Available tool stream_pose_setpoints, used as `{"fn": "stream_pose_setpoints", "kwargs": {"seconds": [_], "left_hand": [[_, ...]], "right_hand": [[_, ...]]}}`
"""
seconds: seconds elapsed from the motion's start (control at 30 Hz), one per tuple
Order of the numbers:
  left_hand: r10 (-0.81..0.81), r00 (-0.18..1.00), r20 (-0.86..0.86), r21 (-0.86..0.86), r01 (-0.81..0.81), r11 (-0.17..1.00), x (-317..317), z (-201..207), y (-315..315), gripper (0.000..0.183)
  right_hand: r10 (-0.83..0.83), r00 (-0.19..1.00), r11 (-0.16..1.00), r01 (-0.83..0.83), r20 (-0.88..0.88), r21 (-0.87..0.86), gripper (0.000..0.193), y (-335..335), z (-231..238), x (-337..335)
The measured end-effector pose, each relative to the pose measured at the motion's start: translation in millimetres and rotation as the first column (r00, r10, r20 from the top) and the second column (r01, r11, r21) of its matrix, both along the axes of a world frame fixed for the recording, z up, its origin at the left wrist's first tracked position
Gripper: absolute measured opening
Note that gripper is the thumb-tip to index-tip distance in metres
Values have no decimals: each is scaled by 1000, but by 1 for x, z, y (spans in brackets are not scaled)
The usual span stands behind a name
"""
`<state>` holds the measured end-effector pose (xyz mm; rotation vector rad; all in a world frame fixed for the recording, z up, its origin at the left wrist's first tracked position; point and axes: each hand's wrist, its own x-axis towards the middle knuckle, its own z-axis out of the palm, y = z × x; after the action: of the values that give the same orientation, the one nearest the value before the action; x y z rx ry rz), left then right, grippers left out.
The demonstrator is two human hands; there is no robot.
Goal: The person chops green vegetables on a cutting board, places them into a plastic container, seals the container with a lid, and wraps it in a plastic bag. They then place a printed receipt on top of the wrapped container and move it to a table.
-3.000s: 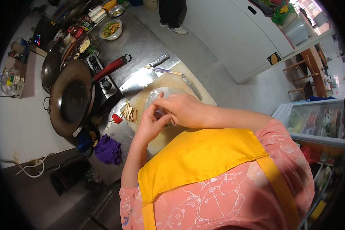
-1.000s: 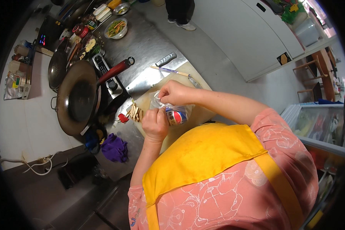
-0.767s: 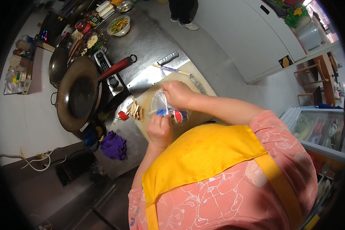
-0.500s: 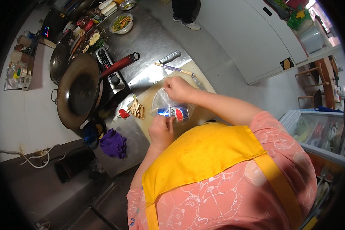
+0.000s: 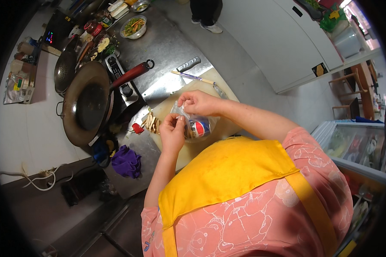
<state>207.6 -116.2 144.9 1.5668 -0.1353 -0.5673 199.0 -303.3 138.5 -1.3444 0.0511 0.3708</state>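
Note:
Both my hands pinch the gathered top of a clear plastic bag (image 5: 179, 110) above a pale cutting board (image 5: 224, 82). My left hand (image 5: 172, 133) is closed on the bag's near left edge, thumb against fingers. My right hand (image 5: 199, 103) grips its far side, fingers curled inward. Inside the bag lies what looks like a blue, red and white drink can (image 5: 199, 127), on its side and partly behind my left fingers. Sliced pale strips with brown edges (image 5: 151, 123) lie on the board's left side, with a red pepper piece (image 5: 137, 128) beside them.
A wok (image 5: 90, 105) with a red handle sits on the stove at left. Chopsticks (image 5: 193, 77) and a grey-handled tool (image 5: 188, 64) lie past the board. A purple cloth (image 5: 126, 161) is at near left, a vegetable bowl (image 5: 134, 27) farther back. Someone's legs (image 5: 206, 10) stand beyond the counter.
My left hand has moved up and away from me, from beside the can to the bag's top. My right hand has shifted slightly nearer, and the two hands are closer together.

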Motion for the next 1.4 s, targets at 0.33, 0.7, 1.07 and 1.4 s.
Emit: {"fn": "stream_pose_setpoints", "kwargs": {"seconds": [0.33,0.7,1.07,1.4], "left_hand": [[-24,951,-308,-83,-2,997,6,13,-1,20],[-111,991,70,171,98,980,2,11,-11,13],[10,983,184,252,-57,966,6,-2,-11,11],[-17,998,-59,389,38,921,-26,18,4,13]], "right_hand": [[-152,976,987,157,-157,19,32,-4,24,-2],[-49,980,999,48,-193,-8,27,-9,18,0],[263,957,964,-257,-123,63,38,-21,17,0],[-75,945,874,216,-318,435,59,-21,14,3]]}}
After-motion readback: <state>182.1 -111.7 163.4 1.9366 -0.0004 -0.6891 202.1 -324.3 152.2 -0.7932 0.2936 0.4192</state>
